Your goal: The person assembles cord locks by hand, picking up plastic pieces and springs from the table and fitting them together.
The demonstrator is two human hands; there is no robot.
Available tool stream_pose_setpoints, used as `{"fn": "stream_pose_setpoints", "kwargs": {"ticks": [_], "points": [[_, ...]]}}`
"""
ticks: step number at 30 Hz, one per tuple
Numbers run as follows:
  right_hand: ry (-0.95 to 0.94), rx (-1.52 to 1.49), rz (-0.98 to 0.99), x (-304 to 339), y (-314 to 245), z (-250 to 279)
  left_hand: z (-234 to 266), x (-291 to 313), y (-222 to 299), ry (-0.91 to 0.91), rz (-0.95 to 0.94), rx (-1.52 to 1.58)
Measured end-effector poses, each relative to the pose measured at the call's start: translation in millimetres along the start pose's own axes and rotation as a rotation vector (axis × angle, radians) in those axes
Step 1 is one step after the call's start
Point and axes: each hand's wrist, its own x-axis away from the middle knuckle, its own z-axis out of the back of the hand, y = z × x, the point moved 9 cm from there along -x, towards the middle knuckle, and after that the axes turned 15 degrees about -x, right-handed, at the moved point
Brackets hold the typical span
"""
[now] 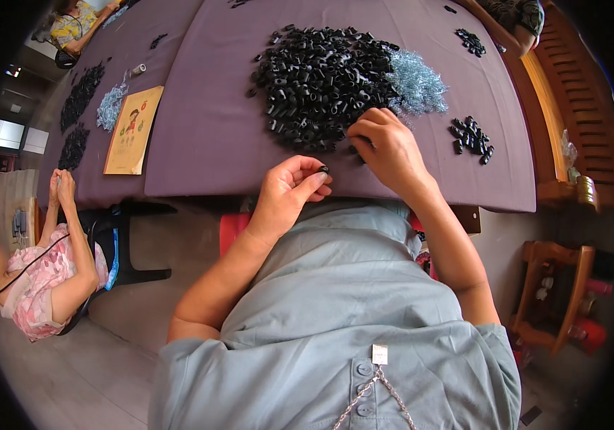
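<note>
My left hand (pixel 287 192) pinches a small black plastic piece (pixel 323 170) between thumb and fingertips, just above the table near its front edge. My right hand (pixel 390 149) is closed, fingers curled down at the near right edge of a big pile of short black tube-like pieces (pixel 325 82). Something dark shows under its fingertips, but I cannot make out whether it is held. Against the pile's right side lies a heap of small, pale blue, wiry pieces (pixel 419 82). Further right is a small group of black pieces (pixel 472 139).
A purple cloth covers the table (pixel 213 122). To the left lie a yellowish book (pixel 132 132), more pale wiry pieces (pixel 110 107) and black heaps (pixel 81 93). A person (pixel 56 276) sits at left; others are at the far corners. A wooden stool (pixel 550 294) stands at right.
</note>
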Motion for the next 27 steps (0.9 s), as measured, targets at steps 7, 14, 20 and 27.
{"fn": "stream_pose_setpoints", "kwargs": {"ticks": [7,14,20,27], "points": [[-0.139,0.08,0.049,-6,-14,-31,-1,0,0,0.016,0.014,0.025],[-0.189,0.164,0.048,-1,-12,-43,-2,-1,2,0.017,-0.002,0.048],[0.027,-0.413,-0.213,11,7,-3,-15,-2,26,-0.002,-0.08,-0.106],[0.149,-0.96,-0.494,52,49,34,-60,-42,35,-0.142,-0.123,-0.011]]}}
